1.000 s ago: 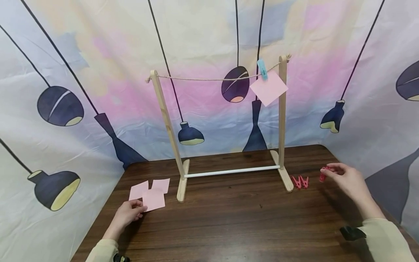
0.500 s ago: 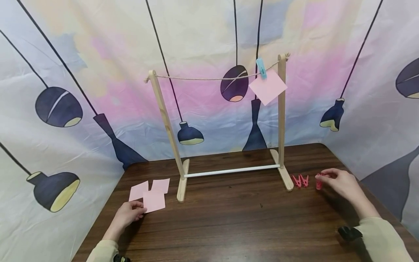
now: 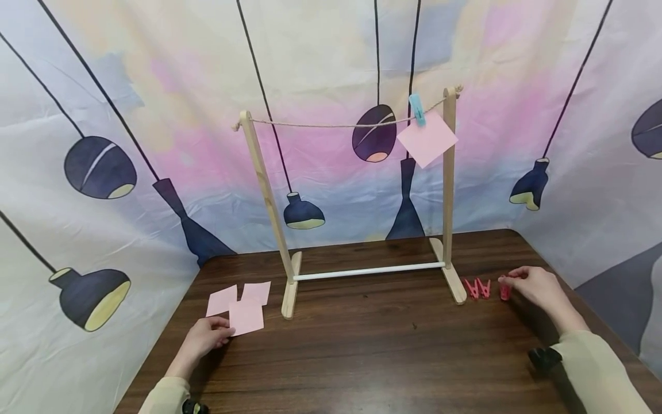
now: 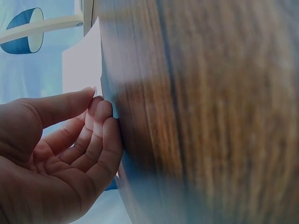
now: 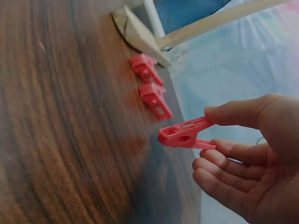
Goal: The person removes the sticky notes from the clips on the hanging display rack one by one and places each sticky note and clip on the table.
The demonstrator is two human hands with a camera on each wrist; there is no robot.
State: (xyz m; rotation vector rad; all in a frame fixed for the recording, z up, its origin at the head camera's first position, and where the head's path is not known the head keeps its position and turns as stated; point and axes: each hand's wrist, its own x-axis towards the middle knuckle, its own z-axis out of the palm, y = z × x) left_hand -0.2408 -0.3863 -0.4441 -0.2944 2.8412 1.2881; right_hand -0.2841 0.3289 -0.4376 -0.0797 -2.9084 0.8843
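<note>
At the table's left side my left hand [image 3: 204,338] pinches the near corner of a pink square paper [image 3: 246,317] between thumb and fingertips. In the left wrist view that paper [image 4: 83,63] tilts up from the table at one edge. Two more pink papers [image 3: 221,300] lie behind it, partly overlapped. On the right, my right hand [image 3: 535,287] pinches a red clothespin [image 5: 184,134] by its two handle ends, thumb on one and a finger on the other. Two other red clothespins [image 3: 477,288] stand on the table just left of it.
A wooden frame [image 3: 447,184] with a white crossbar [image 3: 369,271] stands at the table's back. A string [image 3: 320,125] spans its posts. Near the right post, a blue clothespin [image 3: 416,110] holds a pink paper [image 3: 428,141] on the string. A printed cloth [image 3: 320,57] hangs behind.
My right hand has moved slightly down and left with the red clothespin, closer to the other two. The left hand keeps its pinch on the paper's corner, almost still.
</note>
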